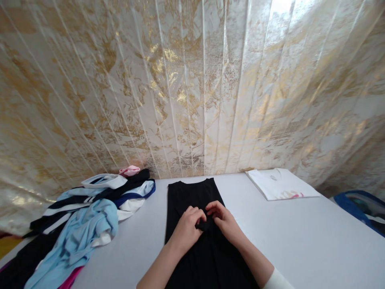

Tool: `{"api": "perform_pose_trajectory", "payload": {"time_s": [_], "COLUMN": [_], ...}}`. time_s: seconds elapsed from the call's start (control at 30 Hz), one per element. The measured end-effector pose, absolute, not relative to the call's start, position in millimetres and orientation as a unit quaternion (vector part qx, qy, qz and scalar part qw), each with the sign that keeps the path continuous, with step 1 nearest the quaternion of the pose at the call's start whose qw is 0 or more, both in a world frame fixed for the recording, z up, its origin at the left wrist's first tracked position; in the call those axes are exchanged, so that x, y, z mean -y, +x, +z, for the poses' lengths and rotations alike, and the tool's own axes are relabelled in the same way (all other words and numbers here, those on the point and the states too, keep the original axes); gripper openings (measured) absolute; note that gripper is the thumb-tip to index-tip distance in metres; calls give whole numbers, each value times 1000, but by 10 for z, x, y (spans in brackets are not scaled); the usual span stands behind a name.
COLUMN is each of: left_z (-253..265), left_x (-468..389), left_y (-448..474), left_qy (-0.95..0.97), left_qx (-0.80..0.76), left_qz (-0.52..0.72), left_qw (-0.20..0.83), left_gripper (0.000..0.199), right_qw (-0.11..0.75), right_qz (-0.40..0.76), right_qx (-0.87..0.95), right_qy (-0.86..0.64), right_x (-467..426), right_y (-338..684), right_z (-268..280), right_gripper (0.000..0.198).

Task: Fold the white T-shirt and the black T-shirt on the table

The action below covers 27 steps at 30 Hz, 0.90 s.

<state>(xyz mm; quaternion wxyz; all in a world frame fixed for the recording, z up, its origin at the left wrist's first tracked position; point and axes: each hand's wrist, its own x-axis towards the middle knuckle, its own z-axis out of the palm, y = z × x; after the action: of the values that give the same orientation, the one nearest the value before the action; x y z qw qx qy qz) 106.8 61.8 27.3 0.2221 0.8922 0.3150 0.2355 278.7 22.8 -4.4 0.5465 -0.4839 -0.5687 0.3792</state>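
Observation:
A long black garment [195, 196] lies flat on the white table, narrowed into a strip with a curved edge at its far end. My left hand [190, 224] is closed over the middle of it, pinching a small raised fold of the black cloth between thumb and fingers. Just to the right, my right hand [223, 220] hovers over the same spot. Its fingers are curled but apart from the thumb, and I see no cloth between them. The near end of the garment runs out of view between my forearms.
On the left a loose heap of clothes [90, 224] in light blue, black, white and pink spreads over the table [288, 241]. A folded white T-shirt [279, 184] lies at the back right. A blue-edged bag or container [357, 204] stands past the right edge. Gold-patterned sheeting [192, 88] hangs behind.

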Motion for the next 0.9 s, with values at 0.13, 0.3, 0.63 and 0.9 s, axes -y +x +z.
{"api": "perform_pose_trajectory", "payload": {"time_s": [0.13, 0.3, 0.63, 0.9], "left_z": [251, 257, 352, 248], "left_x": [-629, -636, -302, -117], "left_y": [1072, 1049, 951, 862], "left_qy": [886, 892, 910, 951], "left_qx": [-318, -302, -304, -263], "left_qz": [250, 243, 194, 114], "left_qw": [224, 234, 208, 116], "left_gripper": [6, 3, 30, 59], "right_qw": [440, 399, 374, 420], "right_qz": [362, 288, 269, 229], "right_qx": [677, 719, 736, 674], "right_qy": [-467, -491, -496, -562], "right_x": [-136, -112, -153, -142], "right_y": [2884, 2840, 2922, 2947], "right_z": [112, 107, 70, 152], "right_gripper": [54, 46, 42, 39]}}
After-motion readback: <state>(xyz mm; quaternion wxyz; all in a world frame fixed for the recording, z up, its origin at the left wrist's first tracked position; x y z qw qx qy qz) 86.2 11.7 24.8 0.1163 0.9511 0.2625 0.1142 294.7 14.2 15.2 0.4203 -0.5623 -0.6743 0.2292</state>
